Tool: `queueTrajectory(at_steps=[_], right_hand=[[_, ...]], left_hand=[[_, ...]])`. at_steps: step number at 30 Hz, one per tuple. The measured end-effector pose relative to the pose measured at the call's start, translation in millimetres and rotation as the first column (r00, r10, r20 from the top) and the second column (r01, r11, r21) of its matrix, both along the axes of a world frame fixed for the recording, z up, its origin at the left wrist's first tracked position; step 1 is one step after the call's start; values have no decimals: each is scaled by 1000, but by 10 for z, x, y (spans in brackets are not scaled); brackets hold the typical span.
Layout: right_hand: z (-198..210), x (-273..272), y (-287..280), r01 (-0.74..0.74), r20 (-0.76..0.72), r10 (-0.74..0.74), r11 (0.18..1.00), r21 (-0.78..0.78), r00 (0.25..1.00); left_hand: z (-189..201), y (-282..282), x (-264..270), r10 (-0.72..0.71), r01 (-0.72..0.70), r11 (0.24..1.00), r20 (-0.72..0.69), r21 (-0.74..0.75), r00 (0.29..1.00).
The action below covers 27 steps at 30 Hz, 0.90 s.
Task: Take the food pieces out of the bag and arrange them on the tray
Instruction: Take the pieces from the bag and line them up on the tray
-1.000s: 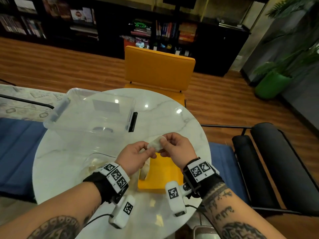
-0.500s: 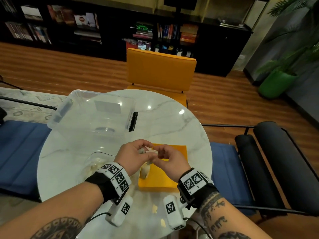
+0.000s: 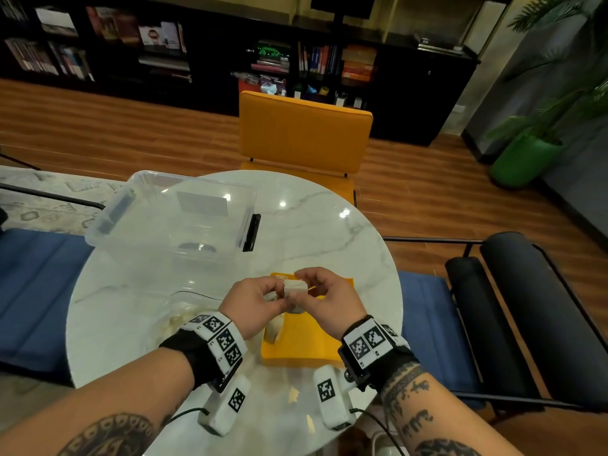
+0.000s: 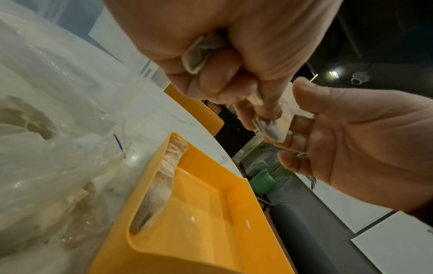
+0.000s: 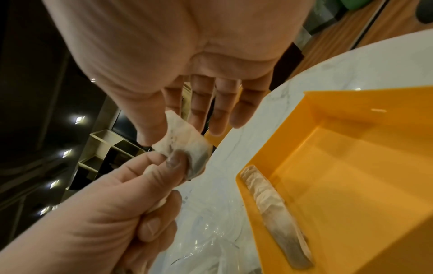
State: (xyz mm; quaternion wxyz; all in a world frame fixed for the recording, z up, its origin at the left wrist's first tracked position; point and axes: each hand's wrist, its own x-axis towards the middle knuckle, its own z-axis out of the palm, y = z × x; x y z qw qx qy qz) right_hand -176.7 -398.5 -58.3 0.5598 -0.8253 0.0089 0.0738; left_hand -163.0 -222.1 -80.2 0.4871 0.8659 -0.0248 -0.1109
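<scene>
Above the far left part of the yellow tray (image 3: 306, 343), both hands pinch one white food piece (image 3: 296, 287) between them. My left hand (image 3: 279, 292) holds it with thumb and forefinger, and a second piece (image 4: 199, 53) is tucked under its curled fingers. My right hand (image 3: 307, 284) pinches the other end (image 5: 182, 146) with thumb and index finger while its other fingers stay fairly straight. A row of pieces (image 5: 274, 207) lies along the tray's left wall (image 4: 161, 185). The clear plastic bag (image 3: 184, 312) lies left of the tray with pale pieces inside.
An open clear plastic storage box (image 3: 171, 218) stands at the back left of the round marble table (image 3: 329, 232). A yellow chair (image 3: 302, 133) is behind the table, and a black chair (image 3: 526, 307) is at the right.
Both hands, with the white piece between them, have come slightly lower and closer to me over the tray. The left hand now pinches the piece together with the right.
</scene>
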Motion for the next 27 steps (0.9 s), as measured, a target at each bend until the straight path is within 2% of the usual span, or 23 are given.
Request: queueTrajectory(at_steps=[4,8,12,15,20,23,27], right_hand=[[-64,91,-2,-14,4,15,982,-188,1000],[-131,173,-47,-7,-32,-2,961,-278,999],[-266,201,-27,-219,-250,116,872,-437,961],[-431,175,81,-364,-370,196,805,-468,908],[-713,174,261,-446,-476,209,765,-465,854],[-850,244,339,-459,-485,209,746,-483,849],[-935,375,404,-378,-448,137,775,-507,883]], left_hand=[[-21,38,15,-10,10,1000,-30,15,1000],[-84,164,31,82,-75,989,-56,130,995],[-223,280,40,110,-69,949,-119,307,987],[-322,295,24,87,-21,919,-151,394,985],[-444,281,46,-13,113,888,-221,445,975],[-473,275,66,-50,167,865,-249,473,967],[-520,285,101,-83,219,857,-294,467,952]])
